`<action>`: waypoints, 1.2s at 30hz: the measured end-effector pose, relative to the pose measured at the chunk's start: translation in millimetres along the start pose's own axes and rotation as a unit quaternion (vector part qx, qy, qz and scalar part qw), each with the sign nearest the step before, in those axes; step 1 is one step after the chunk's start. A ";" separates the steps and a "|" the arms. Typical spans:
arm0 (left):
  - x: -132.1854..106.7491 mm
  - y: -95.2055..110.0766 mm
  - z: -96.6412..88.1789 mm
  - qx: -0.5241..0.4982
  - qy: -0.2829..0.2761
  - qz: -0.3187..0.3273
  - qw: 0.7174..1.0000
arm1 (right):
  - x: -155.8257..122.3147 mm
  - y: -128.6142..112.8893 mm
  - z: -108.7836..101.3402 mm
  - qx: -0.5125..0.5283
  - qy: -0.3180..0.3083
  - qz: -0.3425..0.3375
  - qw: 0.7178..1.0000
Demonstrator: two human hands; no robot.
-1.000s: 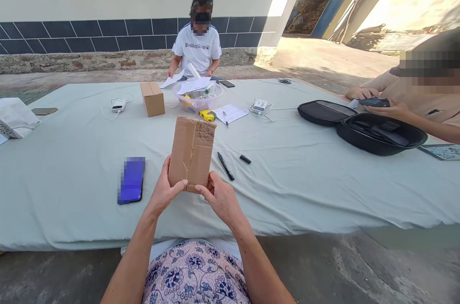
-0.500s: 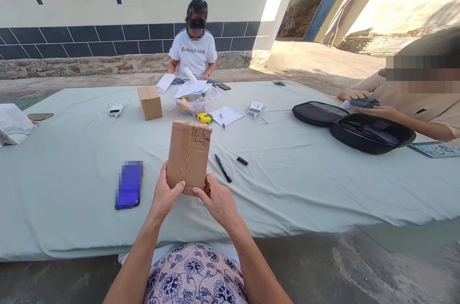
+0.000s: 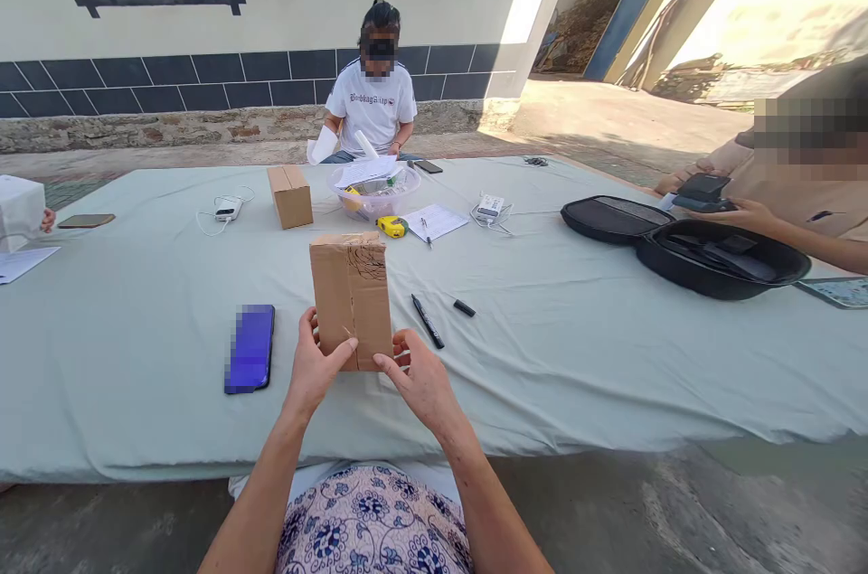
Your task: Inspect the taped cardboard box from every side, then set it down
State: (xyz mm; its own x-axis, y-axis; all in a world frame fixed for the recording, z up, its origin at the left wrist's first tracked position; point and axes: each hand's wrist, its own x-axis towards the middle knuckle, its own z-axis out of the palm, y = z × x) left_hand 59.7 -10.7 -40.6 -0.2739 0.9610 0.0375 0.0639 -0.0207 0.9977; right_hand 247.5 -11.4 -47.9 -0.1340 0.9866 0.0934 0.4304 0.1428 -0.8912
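Note:
A brown cardboard box [image 3: 351, 298] with black scribbled lines near its upper right corner is held up over the table's near side. My left hand [image 3: 324, 362] grips its lower left, thumb across the front face and fingers behind the edge. At the lower right corner, my right hand [image 3: 413, 371] has its thumb against the box and its fingers bent beside the edge. Just right of the box lie an uncapped black marker [image 3: 428, 322] and its black cap [image 3: 465, 308]. To the left rests a phone [image 3: 250, 348] with a blue screen.
Across the cloth-covered table [image 3: 169, 285] are another cardboard box [image 3: 290, 197], a plastic basin [image 3: 375, 202], a yellow tape measure [image 3: 391, 227], paper [image 3: 444, 221] and a white device with cable [image 3: 489, 209]. An open black case [image 3: 719, 262] lies right. A person [image 3: 372, 104] sits opposite; others sit at both sides.
The box has turned slightly more upright and shifted a little left. My right hand's fingers have loosened somewhat at its corner. At far left, a white box held by another person has turned.

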 end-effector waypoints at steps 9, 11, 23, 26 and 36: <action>-3.1 -1.8 -1.5 -0.026 -0.020 0.004 0.999 | 10.2 24.6 3.5 0.106 0.117 -0.019 0.987; -3.5 -3.8 0.3 -0.023 -0.021 0.011 0.999 | 10.3 22.8 0.7 0.117 0.118 -0.009 0.986; 1.3 15.9 -26.0 0.088 0.134 0.221 0.962 | 13.9 30.0 -8.7 0.137 0.086 -0.007 0.987; -4.7 20.4 -24.9 0.104 0.126 0.266 0.950 | 12.8 32.8 -5.3 0.118 0.097 -0.039 0.987; -10.1 22.2 -18.7 0.034 0.119 0.113 0.986 | 7.0 18.2 -21.3 0.130 0.240 -0.075 0.959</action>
State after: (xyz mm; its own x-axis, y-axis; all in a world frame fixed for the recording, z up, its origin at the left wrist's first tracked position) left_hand 46.0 -26.1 -17.8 -0.4623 0.8421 0.2777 0.2104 -0.2001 0.9569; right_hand 273.4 -0.1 -54.0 0.2765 0.8883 0.3667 0.1938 0.3222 -0.9266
